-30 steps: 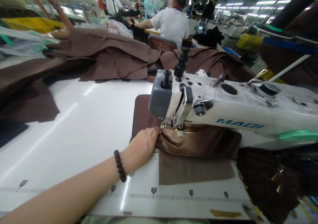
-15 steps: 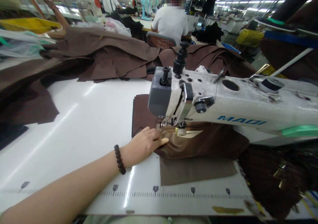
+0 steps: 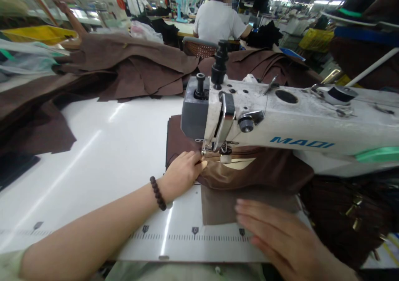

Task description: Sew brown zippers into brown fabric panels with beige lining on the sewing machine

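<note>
My left hand [image 3: 184, 171], with a dark bead bracelet [image 3: 158, 193] at the wrist, grips the left end of a brown fabric piece [image 3: 258, 173] just left of the sewing machine's needle area. The thumb lies on top of the fabric, and the other fingertips are partly hidden. A cream strip [image 3: 241, 163] shows in a gap in the fabric beside the presser foot. Nearer to me, my right hand [image 3: 274, 231] hovers at the lower right, slightly blurred, its fingers stretched out and holding nothing. A flat brown panel [image 3: 218, 206] lies close to its fingertips.
The sewing machine's arm [image 3: 299, 127] spans the right side. Stacked brown fabric [image 3: 131, 69] lines the table's far edge. Brown pieces with metal pulls [image 3: 349, 214] are heaped at the right. A ruler scale [image 3: 174, 236] runs along the front. A person [image 3: 216, 21] sits beyond.
My right hand has come into view from the lower right. My left hand stays on the fabric by the needle. The whole view has shifted slightly.
</note>
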A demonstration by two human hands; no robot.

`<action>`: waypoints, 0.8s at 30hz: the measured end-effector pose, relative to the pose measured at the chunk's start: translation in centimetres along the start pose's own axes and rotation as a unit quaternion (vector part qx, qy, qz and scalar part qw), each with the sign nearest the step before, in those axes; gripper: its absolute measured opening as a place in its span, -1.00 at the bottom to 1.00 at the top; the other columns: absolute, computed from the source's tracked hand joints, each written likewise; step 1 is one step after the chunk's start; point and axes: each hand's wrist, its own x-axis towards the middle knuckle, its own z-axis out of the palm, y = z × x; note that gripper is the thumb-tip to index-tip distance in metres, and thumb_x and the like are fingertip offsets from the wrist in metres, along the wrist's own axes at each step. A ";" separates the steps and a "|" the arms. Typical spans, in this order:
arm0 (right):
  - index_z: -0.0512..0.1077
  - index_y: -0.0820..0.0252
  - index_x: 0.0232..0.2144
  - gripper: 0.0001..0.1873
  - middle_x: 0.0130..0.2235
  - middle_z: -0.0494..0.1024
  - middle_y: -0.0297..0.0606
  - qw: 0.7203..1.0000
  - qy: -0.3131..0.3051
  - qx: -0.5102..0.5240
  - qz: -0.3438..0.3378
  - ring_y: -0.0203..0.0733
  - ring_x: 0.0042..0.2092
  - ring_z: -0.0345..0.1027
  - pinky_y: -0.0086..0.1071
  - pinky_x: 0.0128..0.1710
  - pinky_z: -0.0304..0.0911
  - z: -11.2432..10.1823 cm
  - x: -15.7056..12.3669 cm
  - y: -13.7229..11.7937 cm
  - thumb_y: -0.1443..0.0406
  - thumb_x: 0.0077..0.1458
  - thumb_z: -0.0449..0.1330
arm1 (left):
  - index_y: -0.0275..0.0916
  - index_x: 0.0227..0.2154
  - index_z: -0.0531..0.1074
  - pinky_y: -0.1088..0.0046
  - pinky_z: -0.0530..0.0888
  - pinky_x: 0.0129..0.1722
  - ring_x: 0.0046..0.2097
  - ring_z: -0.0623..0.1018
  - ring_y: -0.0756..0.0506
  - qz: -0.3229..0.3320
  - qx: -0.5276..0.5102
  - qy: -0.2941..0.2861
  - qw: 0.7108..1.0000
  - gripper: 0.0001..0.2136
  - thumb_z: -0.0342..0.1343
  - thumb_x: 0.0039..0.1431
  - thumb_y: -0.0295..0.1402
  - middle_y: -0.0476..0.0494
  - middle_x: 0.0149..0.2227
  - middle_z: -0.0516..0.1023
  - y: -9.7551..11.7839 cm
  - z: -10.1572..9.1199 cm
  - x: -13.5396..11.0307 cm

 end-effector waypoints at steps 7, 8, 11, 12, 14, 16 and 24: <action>0.19 0.32 0.11 -0.51 0.16 0.21 -0.18 0.990 -0.084 -0.115 0.019 -0.05 0.14 0.13 -0.10 0.09 0.20 6.7 2.3 -0.6 0.18 0.19 -0.04 | -0.38 -0.25 0.41 0.32 0.44 -0.21 -0.24 0.48 -0.15 0.016 -0.031 0.045 0.998 -0.85 -0.02 0.13 -0.55 -0.23 -0.26 0.50 -0.8 0.6 -0.6; 0.18 0.32 0.12 -0.51 0.17 0.18 -0.17 0.989 -0.094 -0.116 0.014 -0.06 0.16 0.11 -0.11 0.10 0.19 6.7 2.1 -0.8 0.20 0.19 -0.04 | -0.37 -0.24 0.40 0.34 0.44 -0.19 -0.21 0.49 -0.14 -0.002 -0.058 0.046 0.997 -0.82 0.00 0.09 -0.57 -0.22 -0.23 0.50 -1.0 0.6 -0.5; 0.25 0.29 0.07 -0.59 0.11 0.28 -0.12 0.986 -0.116 -0.108 0.047 -0.07 0.09 0.20 -0.13 0.04 0.23 6.0 2.5 -1.5 0.29 0.18 -0.02 | -0.33 -0.24 0.42 0.41 0.43 -0.14 -0.17 0.51 -0.11 -0.083 -0.139 0.028 0.986 -0.73 0.01 -0.03 -0.66 -0.16 -0.22 0.52 -1.4 0.3 0.1; 0.28 0.28 0.04 -0.62 0.07 0.33 -0.11 0.983 -0.128 -0.103 0.081 -0.06 0.03 0.25 -0.12 -0.01 0.26 5.7 3.1 -1.6 0.32 0.17 -0.01 | -0.32 -0.25 0.43 0.42 0.43 -0.16 -0.18 0.52 -0.12 -0.116 -0.153 0.018 0.981 -0.71 0.00 -0.04 -0.67 -0.15 -0.24 0.53 -1.5 0.0 0.5; 0.30 0.27 0.02 -0.62 0.00 0.38 -0.06 0.974 -0.145 -0.081 0.154 -0.05 -0.05 0.32 -0.15 -0.09 0.31 5.2 4.6 -1.5 0.35 0.12 0.05 | -0.32 -0.28 0.45 0.43 0.44 -0.21 -0.22 0.53 -0.13 -0.169 -0.166 0.008 0.972 -0.73 -0.02 -0.03 -0.66 -0.14 -0.30 0.55 -1.7 -0.5 1.2; 0.24 0.29 0.07 -0.51 0.01 0.36 -0.02 0.966 -0.155 -0.036 0.205 -0.03 -0.04 0.32 -0.16 -0.07 0.30 4.7 6.3 -1.0 0.32 0.08 0.13 | -0.33 -0.32 0.46 0.47 0.43 -0.28 -0.26 0.54 -0.12 -0.185 -0.172 0.003 0.968 -0.75 -0.05 0.01 -0.65 -0.13 -0.35 0.55 -1.8 -1.0 1.9; 0.03 0.17 0.19 -0.11 0.20 0.13 -0.12 0.957 -0.166 0.074 0.226 -0.05 0.23 -0.05 -0.22 0.22 -0.07 3.6 9.0 0.9 0.20 -0.15 0.31 | -0.31 -0.40 0.46 0.53 0.40 -0.38 -0.35 0.54 -0.08 -0.157 -0.192 -0.033 0.968 -0.94 0.17 0.00 -0.50 -0.08 -0.43 0.53 -1.5 -1.6 1.9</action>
